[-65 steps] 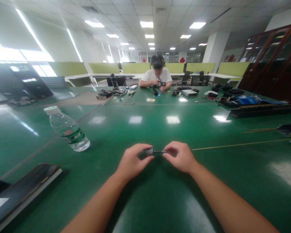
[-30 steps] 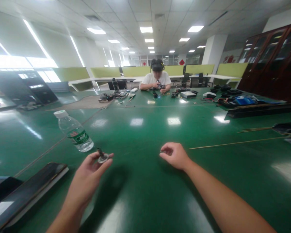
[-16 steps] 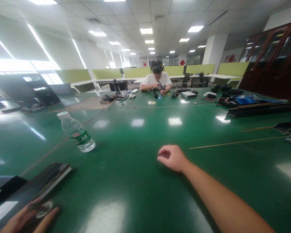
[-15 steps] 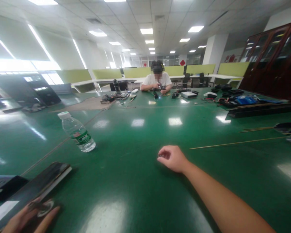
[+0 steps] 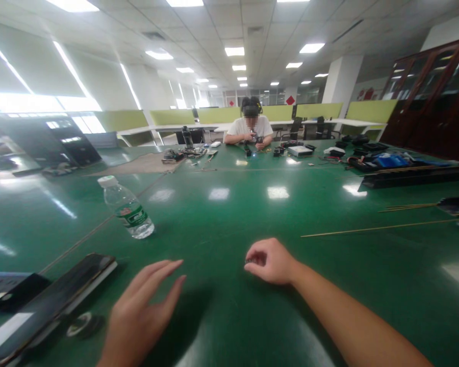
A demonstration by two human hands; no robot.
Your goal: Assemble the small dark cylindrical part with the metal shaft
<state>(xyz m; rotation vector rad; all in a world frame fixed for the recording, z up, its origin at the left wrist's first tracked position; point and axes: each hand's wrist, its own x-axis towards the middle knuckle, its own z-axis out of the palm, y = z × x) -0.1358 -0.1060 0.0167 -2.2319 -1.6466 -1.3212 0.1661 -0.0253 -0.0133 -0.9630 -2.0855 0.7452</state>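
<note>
My left hand (image 5: 143, 303) hovers over the green table (image 5: 214, 219) with its fingers apart and nothing between them. Left of it lies a round part (image 5: 83, 325) with a pale ring face and a dark body, apart from my fingers. My right hand (image 5: 271, 261) rests on the table with thumb and fingers curled together. A small dark bit of something (image 5: 249, 261) shows at its fingertips, too small and hidden to name.
A clear water bottle (image 5: 129, 211) with a green label stands at left. Nearer lie a long dark case (image 5: 57, 300) and a black box (image 5: 19, 291). Thin brass-coloured rods (image 5: 348, 232) lie at right. Across the table a person (image 5: 248, 128) sits among electronic parts.
My left hand has let go of the round part beside the dark case and moved right, opening. My right hand stays curled and sits slightly lower in view.
</note>
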